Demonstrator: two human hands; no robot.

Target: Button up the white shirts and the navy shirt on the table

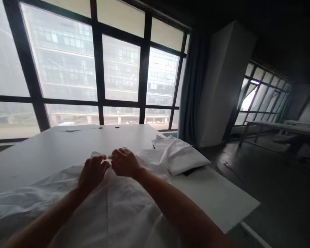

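Note:
A white shirt (119,203) lies spread over the near part of the table, its front placket running toward me and a chest pocket showing right of it. At the collar end, my left hand (93,171) and my right hand (124,162) meet almost fingertip to fingertip. Both have their fingers bent and pinched on the white cloth there. The exact bit of collar between the fingers is too small to make out. One sleeve side of the shirt spreads out to the left, under my left forearm.
A folded pile of white cloth (184,156) sits on the table's right side, with something dark under it. White sheets (74,128) lie at the far edge of the white table (217,196). Beyond are tall windows, a blue curtain (192,89) and a pillar (219,86). Another table stands far right.

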